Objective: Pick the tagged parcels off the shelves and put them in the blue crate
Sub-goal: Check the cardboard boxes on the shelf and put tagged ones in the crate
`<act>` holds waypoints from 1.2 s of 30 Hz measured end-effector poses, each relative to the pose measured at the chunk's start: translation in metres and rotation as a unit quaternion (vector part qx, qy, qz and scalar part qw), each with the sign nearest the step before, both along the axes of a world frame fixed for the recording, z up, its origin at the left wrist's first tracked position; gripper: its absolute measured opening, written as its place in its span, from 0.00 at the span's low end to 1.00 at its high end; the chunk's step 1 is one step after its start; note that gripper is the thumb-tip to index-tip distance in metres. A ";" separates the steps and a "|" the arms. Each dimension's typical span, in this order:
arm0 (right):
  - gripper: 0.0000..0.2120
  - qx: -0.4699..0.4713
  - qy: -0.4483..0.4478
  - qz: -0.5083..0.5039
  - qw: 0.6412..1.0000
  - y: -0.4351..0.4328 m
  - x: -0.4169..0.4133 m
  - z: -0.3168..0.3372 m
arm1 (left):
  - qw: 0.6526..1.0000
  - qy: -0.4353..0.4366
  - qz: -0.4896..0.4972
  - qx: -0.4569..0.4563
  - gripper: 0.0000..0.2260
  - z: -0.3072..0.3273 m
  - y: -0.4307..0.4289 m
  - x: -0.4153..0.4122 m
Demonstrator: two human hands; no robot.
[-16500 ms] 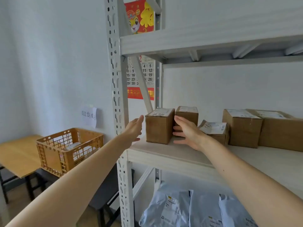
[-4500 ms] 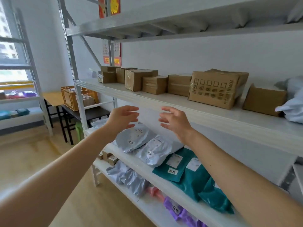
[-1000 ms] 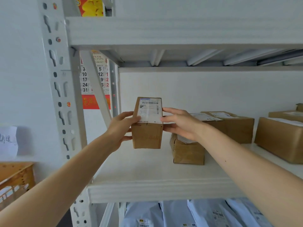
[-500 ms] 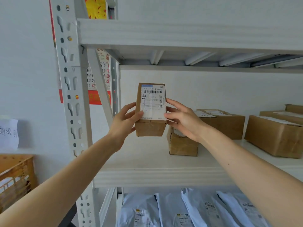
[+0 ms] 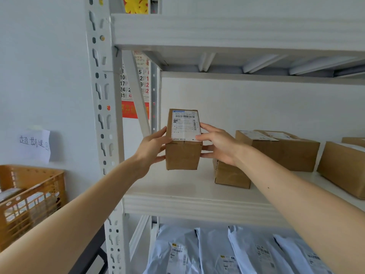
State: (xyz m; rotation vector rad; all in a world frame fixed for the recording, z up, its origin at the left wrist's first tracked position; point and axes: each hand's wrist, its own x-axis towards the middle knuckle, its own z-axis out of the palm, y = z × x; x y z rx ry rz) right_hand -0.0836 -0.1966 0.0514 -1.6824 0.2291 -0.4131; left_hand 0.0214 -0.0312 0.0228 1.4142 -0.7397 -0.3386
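Progress: you have one small box [image 5: 182, 147] in hand at the left end of the middle shelf [image 5: 177, 202], tilted so its white label [image 5: 184, 125] faces you. Your left hand [image 5: 152, 148] clasps its left side, thumb up at the top edge. Your right hand [image 5: 219, 145] clasps the right side, thumb lying on the label's corner. Both hands curl round the box, which sits between the two palms.

I judge this the checking or lifting stage; the parcel is not yet on its way to a crate. Left to do: carry it over, drop it in, then go through the rest. Three more brown boxes [image 5: 284, 151] stand to the right on the same shelf, and grey mailer bags [image 5: 217, 252] lie on the shelf below.

Hidden or unclear:
- No blue crate in view. Only an orange crate [image 5: 33, 196] shows at lower left, its contents hard to make out.
- The label's print is too small to read, so you cannot confirm the tag from here.
- Cannot tell whether the box's bottom touches the shelf board or hangs just clear.
- The far right box is cut off by the frame edge.
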 end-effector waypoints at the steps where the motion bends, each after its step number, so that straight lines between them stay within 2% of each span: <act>1: 0.22 0.003 0.007 -0.004 1.000 0.001 0.004 -0.002 | 1.000 0.001 0.015 0.005 0.18 0.000 0.002 0.001; 5: 0.15 0.017 0.024 -0.020 0.999 0.009 0.021 -0.010 | 0.996 0.001 0.087 0.019 0.07 -0.003 0.007 0.007; 10: 0.14 0.041 0.041 -0.044 0.997 0.017 0.037 -0.014 | 0.992 -0.007 0.112 0.064 0.10 0.003 0.006 0.015; 16: 0.14 0.051 0.061 -0.048 0.996 0.023 0.045 -0.014 | 0.987 0.004 0.118 0.108 0.07 0.008 0.009 0.021; 22: 0.16 0.048 0.076 -0.026 0.996 0.025 0.040 -0.010 | 0.983 0.005 0.143 0.111 0.09 0.012 0.009 0.027; 25: 0.13 0.042 0.072 -0.020 0.996 0.025 0.034 -0.005 | 0.978 -0.057 0.166 0.110 0.17 0.019 0.004 0.025; 28: 0.09 0.037 0.058 -0.027 0.997 0.019 0.025 0.001 | 0.960 -0.168 0.197 0.108 0.21 0.027 -0.002 0.016; 32: 0.19 0.022 0.033 -0.046 0.998 0.002 0.008 0.010 | 0.930 -0.287 0.216 0.080 0.19 0.039 -0.016 -0.005; 36: 0.20 0.020 0.014 -0.071 0.997 -0.020 -0.018 0.014 | 0.928 -0.323 0.173 0.061 0.18 0.041 -0.039 -0.024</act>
